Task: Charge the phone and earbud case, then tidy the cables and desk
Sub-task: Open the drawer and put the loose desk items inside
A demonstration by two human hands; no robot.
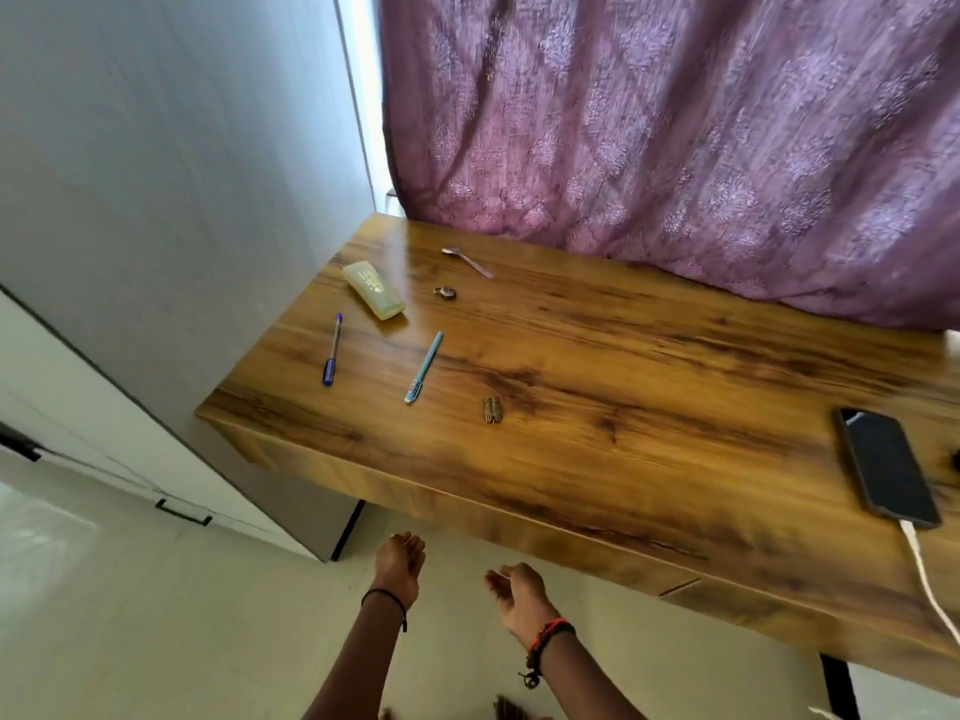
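While a purple patterned curtain (675,122) hangs across the back, the wooden table (623,356) fills the middle of the view, with pale floor (156,615) in front of it. Both of the person's hands hang low before the table's front edge, over the floor and touching nothing. The left hand (400,566), with a black band at the wrist, has relaxed fingers and holds nothing. The right hand (519,595), with a red and black band at the wrist, has loosely curled fingers and is also empty.

The phone (885,467) lies face up with a dark screen at the table's right end, near the front edge. A white cable (930,584) is plugged into its near end and runs off toward the lower right.

On the left half of the table lie a flat yellowish case (373,289), a blue pen (332,350) and a teal pen (424,368), all apart from one another. Farther back lies a spoon (466,261), with a small metal padlock-like piece (445,292) near it. A small brown object (491,410) sits alone right of the teal pen.
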